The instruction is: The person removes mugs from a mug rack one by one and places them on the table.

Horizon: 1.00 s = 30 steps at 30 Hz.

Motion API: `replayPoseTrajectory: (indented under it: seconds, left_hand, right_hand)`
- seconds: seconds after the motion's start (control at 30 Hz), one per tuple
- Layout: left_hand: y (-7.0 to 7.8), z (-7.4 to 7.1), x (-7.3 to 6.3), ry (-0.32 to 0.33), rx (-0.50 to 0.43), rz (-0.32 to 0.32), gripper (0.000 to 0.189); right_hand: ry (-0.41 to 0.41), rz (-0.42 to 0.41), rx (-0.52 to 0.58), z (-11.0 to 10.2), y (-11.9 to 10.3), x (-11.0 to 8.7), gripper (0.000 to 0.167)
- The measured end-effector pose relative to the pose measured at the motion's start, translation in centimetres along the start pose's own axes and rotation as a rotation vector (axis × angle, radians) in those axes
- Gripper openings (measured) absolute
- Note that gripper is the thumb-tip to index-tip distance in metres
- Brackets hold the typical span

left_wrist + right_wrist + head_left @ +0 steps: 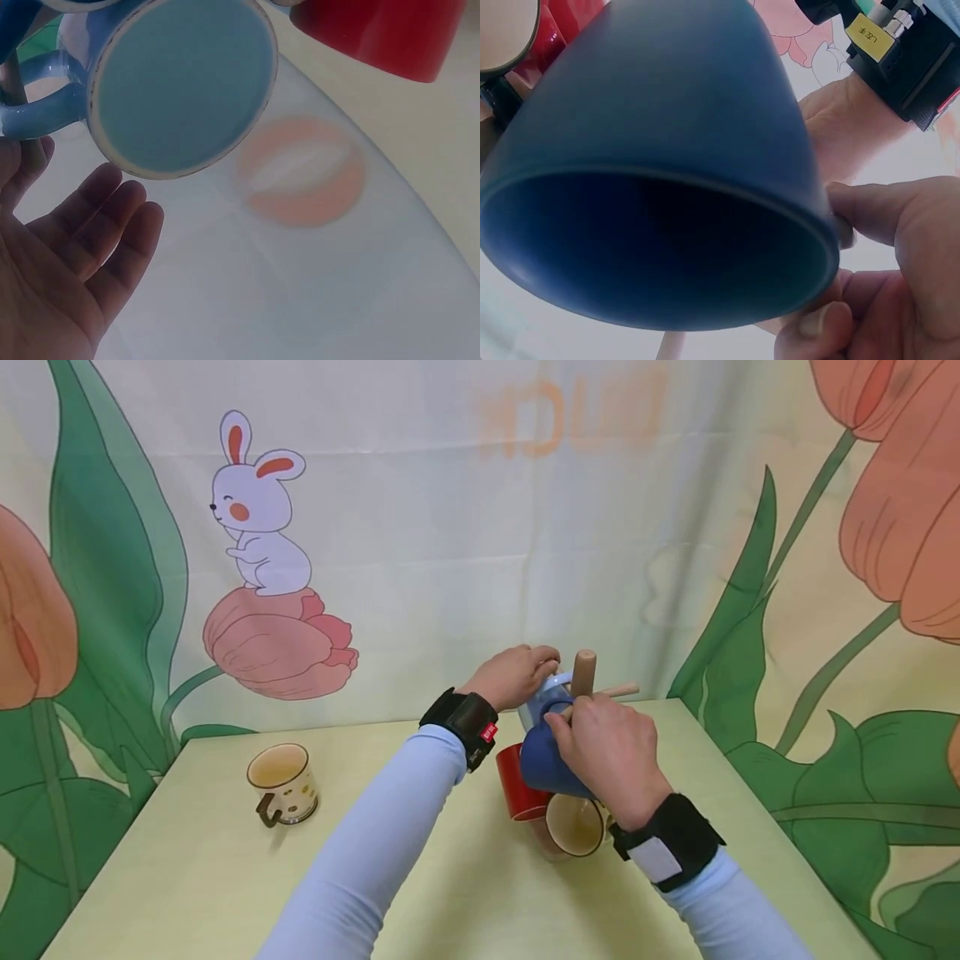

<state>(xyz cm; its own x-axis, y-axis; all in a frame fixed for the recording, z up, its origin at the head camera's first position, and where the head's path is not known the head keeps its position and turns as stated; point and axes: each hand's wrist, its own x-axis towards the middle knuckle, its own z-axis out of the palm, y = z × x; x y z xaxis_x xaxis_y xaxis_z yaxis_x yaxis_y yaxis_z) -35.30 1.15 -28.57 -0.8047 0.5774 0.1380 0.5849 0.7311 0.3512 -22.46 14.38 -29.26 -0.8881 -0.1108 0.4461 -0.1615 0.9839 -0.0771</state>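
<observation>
Head view: lower left, a dotted cream mug (291,793) stands; right of centre, the left hand (512,678) pinches a wooden peg (13,81) by a light blue mug (184,86), other fingers slightly apart, and the right hand (613,753) grips a dark blue mug (551,766), fingers curled.

Grips a dark blue cup (551,764) with the right hand (618,752), close to a wooden stand (583,672). Has the left hand (506,677) right by a light blue cup (534,703); hard to tell how tightly. Can see a red cup (516,785) partly behind the dark blue one, and a cream cup (576,822) just below. Wears light blue sleeves (390,810). Can spot a dotted cup (294,793) standing upright, well apart, on the left of the pale table (150,852). Has a white bunny (266,560) on the cloth (427,527) behind.
</observation>
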Motion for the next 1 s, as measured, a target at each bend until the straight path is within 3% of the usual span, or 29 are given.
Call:
replayPoseTrajectory:
  seconds: [0.43,0.73,1.0]
  left_hand:
    - [-0.5,-0.1,-0.2,0.025,-0.056,-0.021,0.036]
    - [-0.7,0.4,-0.7,0.072,-0.084,-0.06,0.038]
    - [-0.8,0.3,-1.3,0.086,-0.04,-0.072,0.039]
  right_hand:
    - [-0.052,0.05,0.03,-0.1,0.3,-0.1,0.04]
    - [-0.025,0.055,0.037,0.3,1.4,-0.5,0.036]
    - [0.001,0.05,0.024,0.3,1.4,-0.6,0.034]
